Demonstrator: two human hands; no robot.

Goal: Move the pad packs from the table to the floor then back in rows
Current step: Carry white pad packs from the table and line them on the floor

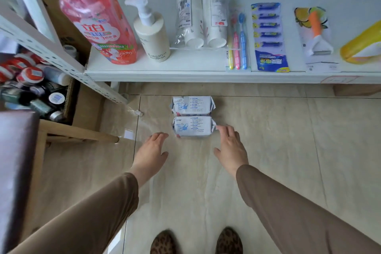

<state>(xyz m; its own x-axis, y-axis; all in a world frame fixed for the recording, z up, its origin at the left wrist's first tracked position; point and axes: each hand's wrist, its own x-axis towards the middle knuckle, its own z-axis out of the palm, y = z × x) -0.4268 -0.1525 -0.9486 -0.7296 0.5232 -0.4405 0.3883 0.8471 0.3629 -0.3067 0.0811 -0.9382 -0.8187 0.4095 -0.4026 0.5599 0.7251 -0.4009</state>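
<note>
Two white pad packs lie on the beige tiled floor (268, 150), one behind the other, touching. The far pack (192, 105) sits just in front of the white table (185, 77). The near pack (193, 127) lies closer to me. My left hand (151, 151) hovers open to the left of the near pack, a short gap away. My right hand (232, 147) is open on the pack's right side, its fingertips at or almost at the pack's right end. Neither hand holds anything.
On the table stand a pink bottle (97, 16), a cream pump bottle (151, 33), wrapped paper cups (201, 18), toothbrushes (238, 41), a blue card pack (268, 37), a peeler (316, 35) and a yellow item (362, 45). A box of bottles (33, 88) and a wooden stool (78, 132) stand left. My shoes (195, 241) are below.
</note>
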